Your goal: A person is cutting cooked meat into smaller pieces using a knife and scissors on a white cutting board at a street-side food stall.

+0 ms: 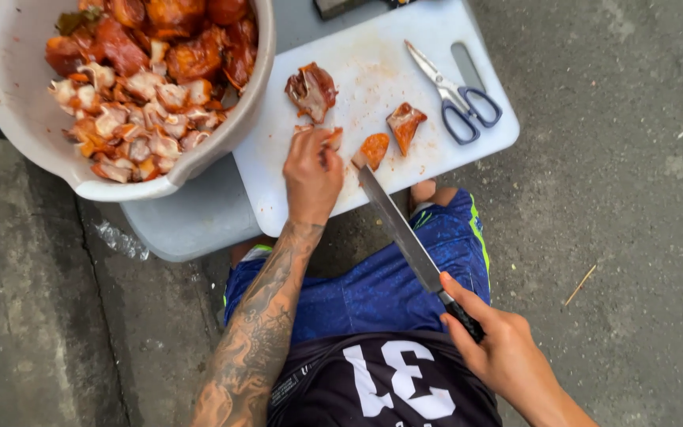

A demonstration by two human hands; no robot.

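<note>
Pinning a roasted meat piece (pixel 332 139) on the white cutting board (pixel 373 182), left hand (pixel 312 172) grip pinching it; right hand (pixel 490 341) grip pressed around the long knife (pixel 405 233). Basin (pixel 17 119) at far left already heaped with chopped meat; three chunks left.

The floor (pixel 634 261) is rough grey concrete, with some small cracks and stains. A thin dry twig (pixel 579 285) lies on it. The light is soft daylight.
</note>
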